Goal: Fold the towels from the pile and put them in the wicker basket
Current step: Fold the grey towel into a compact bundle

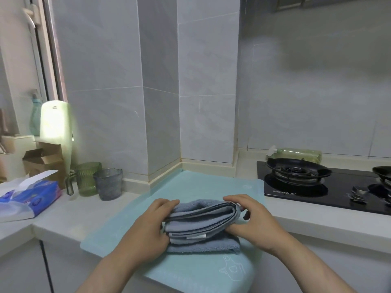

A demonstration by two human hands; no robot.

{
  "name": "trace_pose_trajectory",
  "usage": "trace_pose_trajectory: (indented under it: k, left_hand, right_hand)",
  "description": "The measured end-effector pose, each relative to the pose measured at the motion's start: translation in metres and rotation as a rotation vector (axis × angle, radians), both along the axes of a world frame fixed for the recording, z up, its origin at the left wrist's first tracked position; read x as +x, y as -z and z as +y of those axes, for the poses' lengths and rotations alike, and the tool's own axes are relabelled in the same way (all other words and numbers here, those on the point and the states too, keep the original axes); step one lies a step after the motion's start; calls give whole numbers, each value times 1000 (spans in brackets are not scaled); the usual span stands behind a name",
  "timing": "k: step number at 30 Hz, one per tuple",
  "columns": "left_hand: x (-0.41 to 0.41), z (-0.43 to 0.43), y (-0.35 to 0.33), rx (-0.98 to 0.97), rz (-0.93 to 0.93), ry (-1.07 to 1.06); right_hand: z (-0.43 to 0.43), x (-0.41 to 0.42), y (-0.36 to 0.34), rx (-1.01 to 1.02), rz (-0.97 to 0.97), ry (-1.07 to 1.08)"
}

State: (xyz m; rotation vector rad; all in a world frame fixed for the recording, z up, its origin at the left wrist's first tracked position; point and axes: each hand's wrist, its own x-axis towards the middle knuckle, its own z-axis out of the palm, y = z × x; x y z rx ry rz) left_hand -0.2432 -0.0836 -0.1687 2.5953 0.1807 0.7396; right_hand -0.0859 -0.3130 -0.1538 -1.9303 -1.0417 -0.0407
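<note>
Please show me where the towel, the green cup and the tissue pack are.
towel (pixel 201 217): head view, on the middle of its folded layers.
green cup (pixel 87 179): head view, on its ribbed side.
tissue pack (pixel 37 197): head view, on its blue wrapper.

A single head-worn wide-angle view looks forward and down from close above the worktop (pixel 88 212), facing the tiled corner wall (pixel 160 81).

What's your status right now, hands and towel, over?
Left hand and right hand both gripping folded blue-grey towel. Towel over teal mat on the counter. Nothing in the way.
</note>
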Motion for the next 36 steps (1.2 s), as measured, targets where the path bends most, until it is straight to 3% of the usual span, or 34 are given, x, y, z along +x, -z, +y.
trace_pose_trajectory:
  k: [5,13,18,24,29,33,36]
  left_hand:
    - [-14,-16,-1,-69,12,26]
    - [-8,-14,-11,253,77,-105]
    - [3,-1,-31,471,164,-58]
    - [15,19,-42,693,9,24]
    - [7,15,-25,661,-172,30]
    - [-3,-1,-6,536,-272,-7]
    - [-3,-5,4,667,-255,64]
  right_hand:
    - [2,-6,1,65,41,45]
    - [15,-10,5,105,142,96]
    - [16,-11,3,79,144,90]
    - [12,-9,-1,22,66,24]
    - [6,-5,3,65,171,-8]
    - [2,-7,13,53,133,-8]
    - [1,-8,18,33,122,2]
